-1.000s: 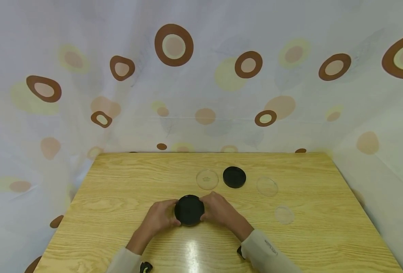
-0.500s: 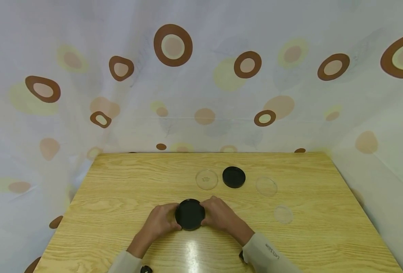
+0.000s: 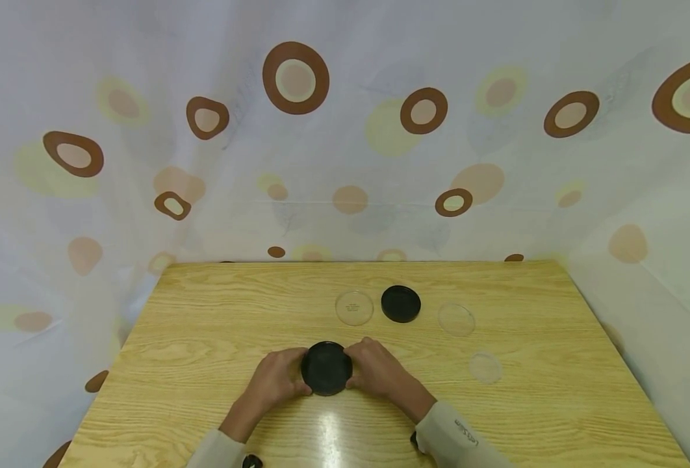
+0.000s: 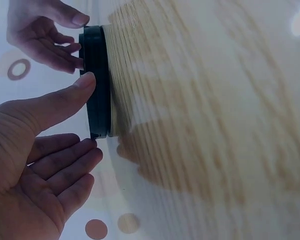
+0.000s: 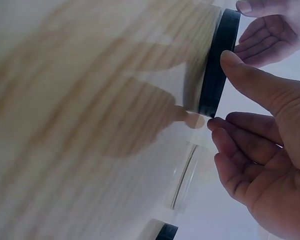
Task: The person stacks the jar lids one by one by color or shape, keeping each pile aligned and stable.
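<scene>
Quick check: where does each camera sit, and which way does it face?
Head: worn on the head, facing forward and down at the yellow wood-grain table; left hand, right hand and pale sleeves show.
Left wrist: on that wrist, facing the held round, shallow black dish; left hand near, right hand beyond.
Right wrist: on that wrist, facing the same dish; right hand near, left hand beyond.
Both wrist views share dish and hands.

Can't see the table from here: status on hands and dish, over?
Left hand and right hand grip black dish from opposite sides. Second black dish and three clear discs lie apart, none touching it.
</scene>
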Demonstrator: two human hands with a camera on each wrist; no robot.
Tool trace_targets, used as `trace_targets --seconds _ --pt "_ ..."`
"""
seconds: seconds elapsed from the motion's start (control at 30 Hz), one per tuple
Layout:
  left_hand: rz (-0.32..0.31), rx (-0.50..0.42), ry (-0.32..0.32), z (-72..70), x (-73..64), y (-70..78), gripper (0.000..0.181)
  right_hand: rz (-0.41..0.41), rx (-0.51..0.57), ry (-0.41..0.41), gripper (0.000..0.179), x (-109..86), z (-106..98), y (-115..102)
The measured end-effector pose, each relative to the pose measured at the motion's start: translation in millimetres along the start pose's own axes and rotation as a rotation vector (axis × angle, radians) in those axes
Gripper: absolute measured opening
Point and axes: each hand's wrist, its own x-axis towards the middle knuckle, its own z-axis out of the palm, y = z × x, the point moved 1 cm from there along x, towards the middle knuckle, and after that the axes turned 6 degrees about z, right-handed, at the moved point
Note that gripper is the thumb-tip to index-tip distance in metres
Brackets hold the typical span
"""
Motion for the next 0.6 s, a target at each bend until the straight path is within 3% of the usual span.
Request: trace_targets --seconds 0.6 --pt "-0.049 0.007 -0.009 -8.1 2.0 3.3 0.071 0.004 0.001 0.044 0.047 -7.4 -17 3"
